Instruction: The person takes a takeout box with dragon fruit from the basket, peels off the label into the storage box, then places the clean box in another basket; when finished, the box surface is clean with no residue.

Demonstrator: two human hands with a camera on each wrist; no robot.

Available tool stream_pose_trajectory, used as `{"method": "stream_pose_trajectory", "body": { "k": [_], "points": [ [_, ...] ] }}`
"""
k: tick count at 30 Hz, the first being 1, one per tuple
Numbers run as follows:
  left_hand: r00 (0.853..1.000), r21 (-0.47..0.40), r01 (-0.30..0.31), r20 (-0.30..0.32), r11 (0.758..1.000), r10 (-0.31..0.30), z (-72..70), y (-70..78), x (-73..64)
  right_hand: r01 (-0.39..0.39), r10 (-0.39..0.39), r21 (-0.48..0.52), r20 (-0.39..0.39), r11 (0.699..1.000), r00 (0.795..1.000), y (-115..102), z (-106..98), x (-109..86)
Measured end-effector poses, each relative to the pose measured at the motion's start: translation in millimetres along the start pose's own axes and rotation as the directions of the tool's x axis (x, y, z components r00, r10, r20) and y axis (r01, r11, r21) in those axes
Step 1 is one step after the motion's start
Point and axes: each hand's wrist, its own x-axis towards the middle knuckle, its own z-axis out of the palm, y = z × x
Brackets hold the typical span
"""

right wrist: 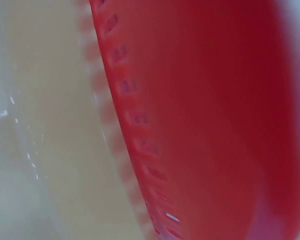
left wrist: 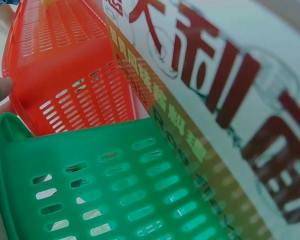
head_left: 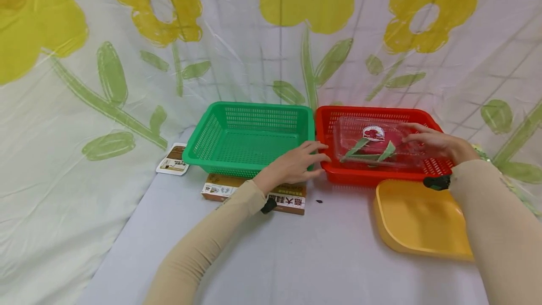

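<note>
A right hand reaches over one end of a clear plastic box in a red basket, its grip unclear; the left hand spreads loose fingers beside the rim. The box looks light, slick and easily dented, best held by both ends.

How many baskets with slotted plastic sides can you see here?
2. The green rectangular plastic basket stands on the left; the red rectangular plastic basket is beside it on the right, holding a clear plastic box. No others appear hidden.
</note>
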Motion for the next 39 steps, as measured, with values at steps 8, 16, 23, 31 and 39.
{"method": "stream_pose_trajectory", "body": {
  "k": [8, 16, 23, 31, 39],
  "points": [
    [1.0, 0.002, 0.0, -0.001, 1.0, 0.0, 1.3, 0.2, 0.5, -0.028, 0.028, -0.02, 0.006, 0.999, 1.0, 1, 1, 6.3],
    [1.0, 0.0, -0.003, -0.001, 1.0, 0.003, -0.1, 1.8, -0.2, -0.025, 0.026, -0.036, 0.023, 0.999, 0.999, 5, 6, 15.4],
    [1.0, 0.016, 0.003, 0.007, 1.0, -0.003, 0.3, 1.8, 0.1, 0.006, -0.009, -0.142, -0.021, 0.99, 1.0, -1, 4, 9.3],
    [1.0, 0.02, 0.006, 0.022, 1.0, -0.007, 1.2, 0.5, 0.2, 0.009, -0.015, -0.185, -0.028, 0.983, 0.999, -13, 0, 8.6],
    [1.0, 0.022, 0.018, 0.021, 1.0, -0.018, 1.6, 0.7, 0.8, 0.055, -0.06, -0.075, -0.061, 0.996, 0.996, -24, 1, 8.7]
  ]
}}
